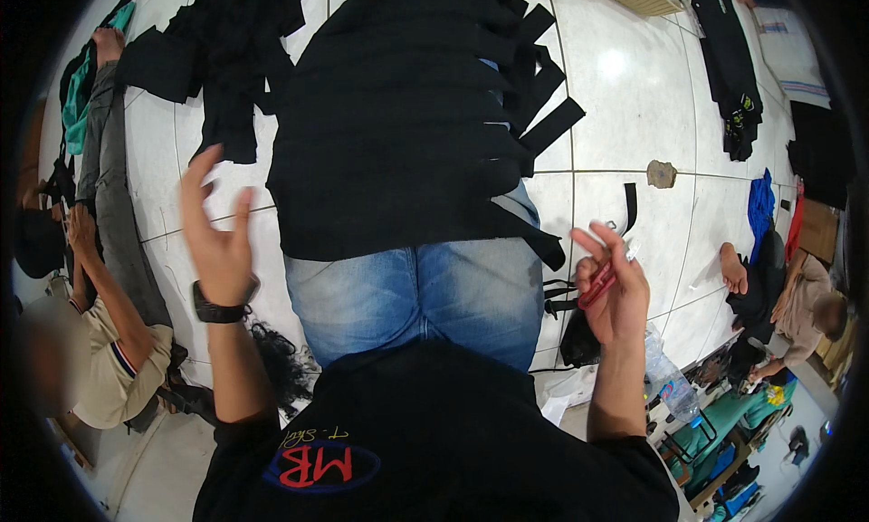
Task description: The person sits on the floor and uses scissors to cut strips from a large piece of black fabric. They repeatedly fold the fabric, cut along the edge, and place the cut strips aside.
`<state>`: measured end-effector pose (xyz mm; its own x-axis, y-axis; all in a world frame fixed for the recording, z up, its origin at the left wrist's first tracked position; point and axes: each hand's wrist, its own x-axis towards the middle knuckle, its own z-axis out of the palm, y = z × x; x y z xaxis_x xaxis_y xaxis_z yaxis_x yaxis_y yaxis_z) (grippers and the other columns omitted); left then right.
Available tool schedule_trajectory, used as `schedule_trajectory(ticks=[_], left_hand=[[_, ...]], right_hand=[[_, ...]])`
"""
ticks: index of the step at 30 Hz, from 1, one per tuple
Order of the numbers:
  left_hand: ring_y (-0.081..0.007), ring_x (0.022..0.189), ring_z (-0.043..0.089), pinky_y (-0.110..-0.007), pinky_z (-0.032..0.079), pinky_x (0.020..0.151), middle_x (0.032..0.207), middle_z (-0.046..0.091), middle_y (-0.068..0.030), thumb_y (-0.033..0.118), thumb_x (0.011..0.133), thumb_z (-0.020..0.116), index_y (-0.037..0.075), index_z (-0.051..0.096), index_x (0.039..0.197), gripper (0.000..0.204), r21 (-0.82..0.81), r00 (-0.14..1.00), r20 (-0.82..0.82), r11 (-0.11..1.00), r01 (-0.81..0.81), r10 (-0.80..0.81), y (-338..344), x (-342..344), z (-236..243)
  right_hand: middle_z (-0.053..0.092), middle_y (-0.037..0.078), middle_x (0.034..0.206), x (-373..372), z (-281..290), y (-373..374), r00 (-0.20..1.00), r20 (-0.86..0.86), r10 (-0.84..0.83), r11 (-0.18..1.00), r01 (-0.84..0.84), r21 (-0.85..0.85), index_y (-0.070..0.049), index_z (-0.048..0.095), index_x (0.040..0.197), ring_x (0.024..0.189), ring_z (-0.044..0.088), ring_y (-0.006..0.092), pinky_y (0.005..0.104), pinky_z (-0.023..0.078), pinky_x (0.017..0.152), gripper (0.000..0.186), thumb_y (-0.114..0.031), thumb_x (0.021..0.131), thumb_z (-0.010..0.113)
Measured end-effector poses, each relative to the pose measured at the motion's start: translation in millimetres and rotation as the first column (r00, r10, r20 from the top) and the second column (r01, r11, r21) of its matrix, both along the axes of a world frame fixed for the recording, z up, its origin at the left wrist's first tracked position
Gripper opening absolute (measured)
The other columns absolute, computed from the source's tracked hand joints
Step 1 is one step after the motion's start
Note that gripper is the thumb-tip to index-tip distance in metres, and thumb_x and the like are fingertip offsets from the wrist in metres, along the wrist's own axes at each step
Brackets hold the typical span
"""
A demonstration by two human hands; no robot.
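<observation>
A large black cloth (380,142) with several cut strips (552,124) along its right side lies over my jeans-covered legs (416,296). My left hand (217,219) is raised just left of the cloth, fingers apart and holding nothing. My right hand (606,296) is right of the cloth's lower corner, closed on a small red tool (597,285), which looks like thread snips, with some fingers extended. A short black strip (630,205) lies on the tiles above that hand.
Black fabric pieces (213,60) lie upper left, folded black cloth (724,87) upper right, near a beige stone-like lump (661,173) and blue cloth (760,214). Co-workers sit left (118,359) and right (801,314). Plastic bottles (674,386) are at lower right on the tiled floor (615,96).
</observation>
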<state>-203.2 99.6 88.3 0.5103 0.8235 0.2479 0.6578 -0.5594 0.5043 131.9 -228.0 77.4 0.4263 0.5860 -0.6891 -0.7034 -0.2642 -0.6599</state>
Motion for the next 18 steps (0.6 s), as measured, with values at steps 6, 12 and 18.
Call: schedule_trajectory(ticks=[6,12,18], left_hand=[[-0.0344,0.123,0.059,-0.043,0.046,0.104,0.122,0.067,-0.0163,0.015,0.085,0.076,0.004,0.068,0.118,0.035,-0.108,0.805,0.250,0.810,0.576,-0.539,-39,114,-7],[-0.0318,0.137,0.046,-0.047,0.035,0.114,0.137,0.058,-0.0092,0.027,0.090,0.072,0.008,0.068,0.121,0.037,-0.067,0.695,-0.050,0.697,0.714,-0.717,-31,203,-47],[-0.0295,0.138,0.045,-0.049,0.034,0.115,0.126,0.060,-0.0056,0.021,0.087,0.074,0.013,0.068,0.100,0.017,-0.156,0.456,0.062,0.442,0.883,-0.888,-31,211,-70]], right_hand=[[0.068,0.012,0.110,-31,-8,52,0.939,-0.254,-0.230,0.910,0.300,0.286,-0.003,0.061,0.125,0.071,0.052,0.0121,0.0247,0.040,0.054,0.029,-0.020,0.102,0.058],[0.069,0.008,0.098,-15,-39,87,0.572,0.752,0.326,0.943,-0.253,-0.216,-0.002,0.069,0.103,0.076,0.062,0.0163,0.0297,0.050,0.069,0.011,-0.003,0.095,0.061],[0.065,0.011,0.084,-17,-24,89,0.451,0.575,0.682,0.722,-0.541,-0.432,0.000,0.069,0.105,0.073,0.058,0.0167,0.0302,0.047,0.068,0.019,-0.007,0.087,0.074]])
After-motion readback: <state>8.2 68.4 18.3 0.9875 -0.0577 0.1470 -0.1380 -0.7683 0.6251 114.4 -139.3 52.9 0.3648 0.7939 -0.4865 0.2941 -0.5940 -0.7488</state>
